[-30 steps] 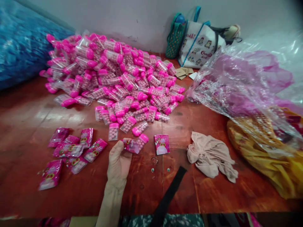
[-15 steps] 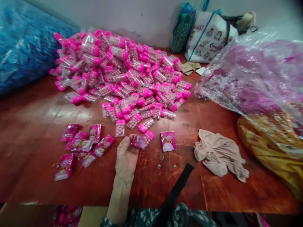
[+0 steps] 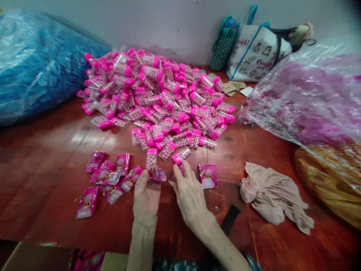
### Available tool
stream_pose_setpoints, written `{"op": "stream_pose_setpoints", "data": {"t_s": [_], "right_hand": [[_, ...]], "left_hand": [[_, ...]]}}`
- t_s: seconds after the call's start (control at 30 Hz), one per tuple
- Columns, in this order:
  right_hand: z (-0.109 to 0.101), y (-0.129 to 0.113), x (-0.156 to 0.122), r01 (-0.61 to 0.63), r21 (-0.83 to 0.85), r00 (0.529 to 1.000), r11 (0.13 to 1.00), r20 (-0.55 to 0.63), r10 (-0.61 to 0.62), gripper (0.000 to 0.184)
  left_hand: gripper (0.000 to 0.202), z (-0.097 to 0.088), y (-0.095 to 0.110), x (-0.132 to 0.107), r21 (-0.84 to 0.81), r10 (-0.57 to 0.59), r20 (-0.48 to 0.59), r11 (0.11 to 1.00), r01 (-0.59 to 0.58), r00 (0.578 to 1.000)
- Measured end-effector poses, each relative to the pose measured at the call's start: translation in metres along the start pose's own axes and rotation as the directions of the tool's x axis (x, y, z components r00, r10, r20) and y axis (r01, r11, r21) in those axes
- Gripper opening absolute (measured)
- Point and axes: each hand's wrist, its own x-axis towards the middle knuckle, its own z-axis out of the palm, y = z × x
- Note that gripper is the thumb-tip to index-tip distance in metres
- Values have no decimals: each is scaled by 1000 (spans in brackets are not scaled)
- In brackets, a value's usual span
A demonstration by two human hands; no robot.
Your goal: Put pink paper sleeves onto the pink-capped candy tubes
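My left hand (image 3: 146,199) is closed at its fingertips on a small pink printed wrapper sleeve (image 3: 158,174), which looks loose and see-through at its right end. Just right of it, my right hand (image 3: 189,195) has its fingers bent around a candy container (image 3: 180,169), mostly hidden by them. Another pink-capped container (image 3: 184,153) lies right beyond those fingertips. A large heap of clear containers (image 3: 158,98) with pink caps and pink balls inside rises behind both hands. Several containers in pink sleeves (image 3: 105,172) lie left of my left hand. A flat pink sleeve (image 3: 208,175) rests to the right.
A big bag of blue pieces (image 3: 42,71) stands at the left. On the right are a clear plastic bag of pink wrappers (image 3: 304,94), yellow cloth (image 3: 324,180) and a crumpled beige cloth (image 3: 273,195). A white tote bag (image 3: 254,52) leans against the wall. A black strap (image 3: 231,220) crosses the table's front.
My right hand has come into view from the lower right and reached the container beside the sleeve. The sleeve in my left hand is now apart from that container. The view has shifted slightly.
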Motion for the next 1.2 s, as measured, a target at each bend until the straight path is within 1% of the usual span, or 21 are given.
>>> {"op": "stream_pose_setpoints", "data": {"t_s": [0.07, 0.13, 0.23, 0.3, 0.33, 0.4, 0.47, 0.53, 0.6, 0.67, 0.7, 0.73, 0.8, 0.83, 0.87, 0.9, 0.93, 1.07, 1.1, 1.13, 1.2], "right_hand": [[15, 3, 4, 37, -209, 999, 977, 20, -33, 33], [20, 6, 2, 65, -307, 997, 949, 56, -50, 29], [12, 12, -7, 158, -326, 983, 932, 138, -119, 26], [5, 17, -11, 201, -311, 973, 929, 176, -152, 36], [2, 19, -13, 201, -303, 973, 932, 175, -153, 43], [0, 21, -16, 163, -265, 983, 950, 127, -133, 51], [-1, 22, -18, 81, -168, 996, 982, 51, -73, 51], [-1, 21, -19, -28, -11, 1000, 1000, -12, 28, 50], [-5, 20, -20, -149, 166, 986, 975, -51, 159, 49], [-12, 20, -19, -257, 373, 958, 892, -25, 286, 48], [-16, 19, -19, -303, 489, 942, 818, 24, 334, 50], [-20, 19, -19, -341, 602, 927, 722, 88, 364, 53], [-30, 16, -19, -376, 769, 909, 516, 198, 367, 61], [-34, 15, -20, -377, 814, 907, 441, 229, 353, 64], [-39, 12, -20, -373, 837, 909, 401, 245, 336, 66], [-43, 10, -20, -370, 840, 913, 397, 251, 322, 66], [-46, 8, -21, -368, 827, 917, 424, 248, 313, 64], [-52, 3, -24, -358, 669, 931, 651, 199, 307, 57], [-51, 3, -25, -360, 630, 931, 688, 195, 308, 57], [-51, 4, -25, -366, 607, 930, 705, 200, 310, 57], [-50, 5, -26, -379, 606, 925, 699, 220, 310, 56]], "left_hand": [[9, -1, 0, 0, -1, -2, 18, 1000, 2, 1000], [8, -2, -1, 1, 3, -3, 43, 1000, 3, 999], [8, -2, -2, 0, 11, -8, 66, 1000, 7, 998], [9, -1, -3, 0, 16, -18, 70, 1000, 17, 997], [9, -1, -3, 0, 20, -21, 70, 1000, 19, 997], [8, -1, -4, -1, 28, -20, 70, 999, 18, 997], [7, -2, -4, -1, 34, -15, 75, 999, 13, 997], [7, -4, -5, -1, 35, -12, 88, 999, 9, 996], [6, -6, -5, 0, 35, -15, 92, 999, 11, 996], [6, -7, -6, 1, 39, -21, 82, 999, 18, 996], [5, -7, -7, 2, 49, -24, 80, 999, 20, 996], [4, -8, -8, 2, 63, -23, 87, 998, 17, 996], [6, -8, -9, 2, 110, -4, 125, 994, -9, 992], [9, -7, -10, 2, 142, 9, 153, 989, -31, 988], [11, -7, -11, 2, 173, 24, 182, 983, -56, 983], [13, -7, -12, 1, 204, 36, 209, 976, -80, 977], [15, -7, -12, 1, 233, 44, 233, 967, -100, 971], [18, -7, -14, -2, 317, 34, 314, 938, -138, 949], [17, -7, -14, -3, 331, 32, 332, 932, -148, 943], [16, -6, -14, -4, 344, 33, 348, 925, -161, 937], [14, -6, -15, -5, 362, 36, 377, 914, -183, 926]]}}
